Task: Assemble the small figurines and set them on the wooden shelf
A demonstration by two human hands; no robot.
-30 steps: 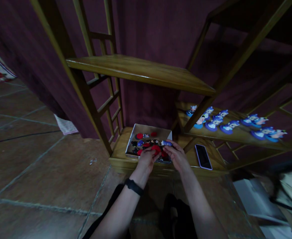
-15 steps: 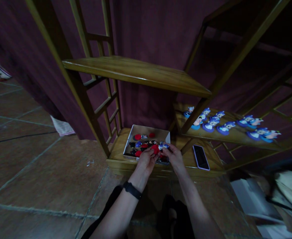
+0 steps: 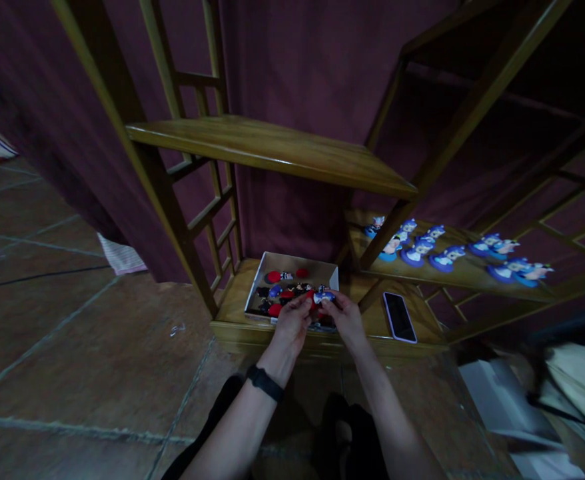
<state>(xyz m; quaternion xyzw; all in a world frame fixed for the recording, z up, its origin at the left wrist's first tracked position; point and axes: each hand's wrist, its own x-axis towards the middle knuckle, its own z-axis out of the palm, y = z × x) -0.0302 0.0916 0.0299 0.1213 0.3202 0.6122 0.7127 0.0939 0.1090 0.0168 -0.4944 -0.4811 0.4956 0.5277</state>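
Between my two hands is a small figurine (image 3: 324,297) with a blue-and-white body and a red base, held above the front of an open cardboard box (image 3: 312,261). My left hand (image 3: 294,320) is closed around its red base end. On the other side, the fingers of my right hand (image 3: 345,317) pinch the blue-and-white part. Inside the box lie several more figurines with red, black and blue parts, among them one with a red base (image 3: 274,276) and a loose red piece (image 3: 301,273). My hands hide the box's front right part.
The box stands on the low wooden shelf (image 3: 230,300). A phone (image 3: 400,317) lies to its right. Several blue-and-white figurines (image 3: 417,253) stand on the slightly higher shelf at right. A wooden board (image 3: 272,143) spans above the box. White boxes (image 3: 507,400) are on the floor at right.
The figurine has turned slightly between my fingers, and my right hand has shifted a little left. The whole view has moved slightly; the other things stay in place.
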